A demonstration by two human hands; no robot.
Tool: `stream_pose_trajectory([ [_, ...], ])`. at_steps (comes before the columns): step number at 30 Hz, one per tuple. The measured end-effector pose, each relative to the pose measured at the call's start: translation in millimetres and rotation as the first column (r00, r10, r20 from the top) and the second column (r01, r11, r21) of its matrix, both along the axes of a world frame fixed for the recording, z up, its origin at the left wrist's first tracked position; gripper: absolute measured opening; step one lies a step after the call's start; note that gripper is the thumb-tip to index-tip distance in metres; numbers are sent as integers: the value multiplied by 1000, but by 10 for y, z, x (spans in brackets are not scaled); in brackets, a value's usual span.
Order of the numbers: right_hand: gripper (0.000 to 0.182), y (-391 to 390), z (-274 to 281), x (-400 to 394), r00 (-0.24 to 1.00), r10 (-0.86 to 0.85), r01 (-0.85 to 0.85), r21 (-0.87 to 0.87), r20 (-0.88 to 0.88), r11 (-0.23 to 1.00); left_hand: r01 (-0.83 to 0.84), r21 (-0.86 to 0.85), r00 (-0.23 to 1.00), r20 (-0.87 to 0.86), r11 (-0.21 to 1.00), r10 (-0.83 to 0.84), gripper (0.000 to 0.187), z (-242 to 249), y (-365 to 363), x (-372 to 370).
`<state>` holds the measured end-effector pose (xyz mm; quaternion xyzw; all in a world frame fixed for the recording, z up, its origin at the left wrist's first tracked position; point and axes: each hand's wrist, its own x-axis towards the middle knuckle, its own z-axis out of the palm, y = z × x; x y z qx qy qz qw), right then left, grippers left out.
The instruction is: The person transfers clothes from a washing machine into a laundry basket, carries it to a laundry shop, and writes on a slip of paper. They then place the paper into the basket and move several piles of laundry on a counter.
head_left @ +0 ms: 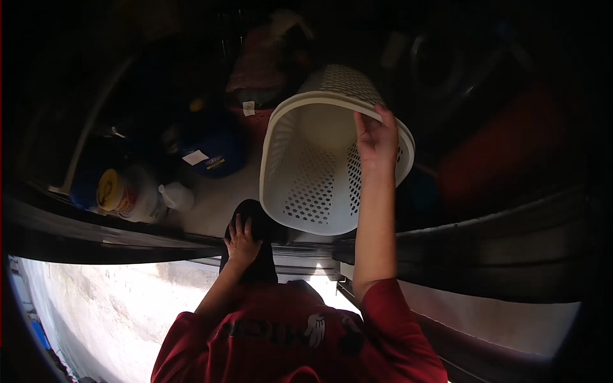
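A white plastic laundry basket (313, 188) with rows of holes lies tipped, its open mouth facing me, and its inside looks bare. My right hand (377, 137) grips the basket's upper right rim, thumb on the inner side and fingers over the edge. Resting flat on my dark-clothed knee (249, 214) is my left hand (242, 241), fingers spread, holding nothing. The basket's far end fades into shadow.
To the left stand a yellow-lidded tub (112, 189), a small white bottle (177, 196) and a dark blue container (217, 150) with a label. A pinkish bundle (258, 67) sits behind. A red surface (504, 147) shows dimly at right. A door threshold (300, 250) crosses in front of me.
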<state>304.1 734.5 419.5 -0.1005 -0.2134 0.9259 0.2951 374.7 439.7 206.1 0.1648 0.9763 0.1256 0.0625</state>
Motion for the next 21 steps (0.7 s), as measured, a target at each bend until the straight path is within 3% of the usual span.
stream_pose_trajectory([
  [4,23,152,-249,-560,996,-17,10,75,90,997,-43,-16,973,227,999,45,81,-37,452,-404],
  [6,23,368,-344,-967,987,31,-39,48,157,998,110,-195,965,254,975,-58,85,-73,838,-628],
  [8,22,463,-256,-1237,980,0,-16,79,199,997,155,-160,963,243,975,-113,88,-60,1033,-908],
  [10,20,530,-135,-1497,957,-21,17,16,289,1000,199,-134,881,459,971,-117,96,185,1190,-1185],
  [11,19,613,-97,-1617,954,-5,2,10,298,1000,228,-129,872,469,965,-143,96,243,1216,-1299],
  [13,17,767,-11,-1790,946,21,-18,-12,325,1000,131,13,744,659,991,-107,104,170,1176,-1532],
  [14,17,788,51,-1811,939,31,-27,-18,343,999,156,27,739,660,987,-135,104,97,1096,-1609],
  [16,12,882,216,-1839,912,92,-84,-37,401,996,-120,235,686,722,965,-90,107,-35,976,-1709],
  [18,10,883,476,-1878,932,53,-63,17,358,998,-155,614,837,498,774,-228,110,-273,1005,-1697],
  [20,11,944,769,-1986,938,34,-52,43,345,998,-410,671,717,656,618,-237,106,526,1387,-1931],
  [21,11,977,884,-2023,941,38,-63,64,337,996,-266,805,830,471,531,-299,91,935,1653,-2108],
])
